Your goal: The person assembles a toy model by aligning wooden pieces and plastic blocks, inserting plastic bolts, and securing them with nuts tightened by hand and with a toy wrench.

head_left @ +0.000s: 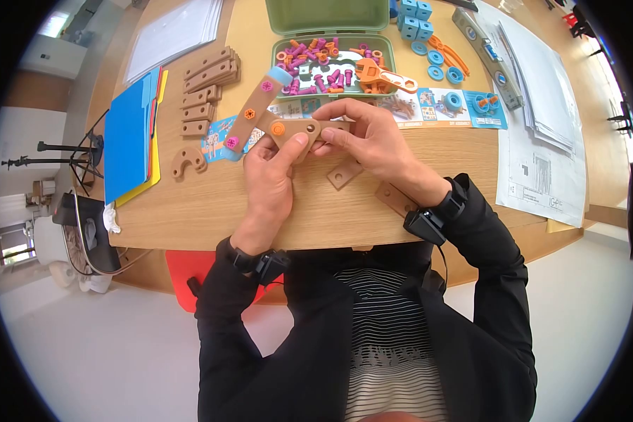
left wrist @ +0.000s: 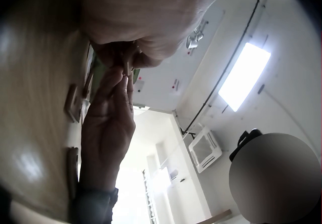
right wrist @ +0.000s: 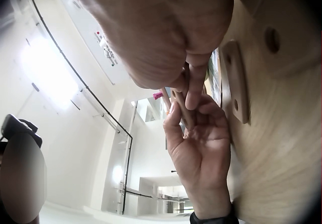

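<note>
My left hand (head_left: 269, 184) holds a brown toy plate (head_left: 295, 135) with an orange bolt head (head_left: 278, 129) at one end, thumb on its face. My right hand (head_left: 376, 141) pinches the plate's right end by an open hole, fingertips meeting the left hand's. Just beyond the left fingers lies a brown strip (head_left: 243, 125) with light blue ends and magenta and orange bolts, overlapping the plate's left side in the head view. In the right wrist view, the plate (right wrist: 183, 108) shows edge-on between both hands. Below the right hand lie brown pieces with holes (head_left: 344, 174) on the table.
A green box (head_left: 330, 39) of magenta and orange bolts stands open at the back, an orange wrench (head_left: 376, 74) on its edge. Brown strips (head_left: 211, 70) and a blue folder (head_left: 130, 126) lie left. Blue cubes (head_left: 415, 21), a spirit level (head_left: 489, 56) and papers (head_left: 541, 91) lie right.
</note>
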A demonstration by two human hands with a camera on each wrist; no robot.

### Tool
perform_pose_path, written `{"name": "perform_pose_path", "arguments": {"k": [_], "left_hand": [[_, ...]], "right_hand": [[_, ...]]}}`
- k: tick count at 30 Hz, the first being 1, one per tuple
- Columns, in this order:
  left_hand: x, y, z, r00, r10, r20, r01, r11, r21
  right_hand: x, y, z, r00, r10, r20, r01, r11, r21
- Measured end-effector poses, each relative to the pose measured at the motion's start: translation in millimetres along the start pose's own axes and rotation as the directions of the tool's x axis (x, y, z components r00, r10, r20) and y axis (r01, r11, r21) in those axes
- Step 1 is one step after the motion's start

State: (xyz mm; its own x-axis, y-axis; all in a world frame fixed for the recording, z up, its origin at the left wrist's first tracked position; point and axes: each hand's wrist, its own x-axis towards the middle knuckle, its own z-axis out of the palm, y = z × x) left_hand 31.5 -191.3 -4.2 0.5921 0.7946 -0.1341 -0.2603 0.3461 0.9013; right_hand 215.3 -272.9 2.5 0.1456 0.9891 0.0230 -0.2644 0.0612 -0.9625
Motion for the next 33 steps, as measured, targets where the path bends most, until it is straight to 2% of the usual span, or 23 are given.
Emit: {"name": "perform_pose_path", "arguments": {"k": [10,15,20,33], "left_hand": [[0,-1,-3,1.0,-0.016,-0.003,0.016,1.0,-0.023],[-1,-1,-3,1.0,-0.005,-0.004,0.005,1.0,-0.024],[-1,0,-6,0.997,0.011,0.08,-0.011,1.0,0.002],[-2,7,4,0.997,-0.034,0.075,0.035,0.999,-0.013]], "right_hand": [[1,3,0,1.0,0.006,-0.009,-0.006,0.999,0.04],[0,-8,1,0.995,0.098,-0.011,-0.098,0.995,0.008],[1,0,1,0.997,0.072,-0.013,-0.072,0.997,0.007],[1,-1,2,0.998,0.051,-0.035,-0.052,0.998,-0.037]]}}
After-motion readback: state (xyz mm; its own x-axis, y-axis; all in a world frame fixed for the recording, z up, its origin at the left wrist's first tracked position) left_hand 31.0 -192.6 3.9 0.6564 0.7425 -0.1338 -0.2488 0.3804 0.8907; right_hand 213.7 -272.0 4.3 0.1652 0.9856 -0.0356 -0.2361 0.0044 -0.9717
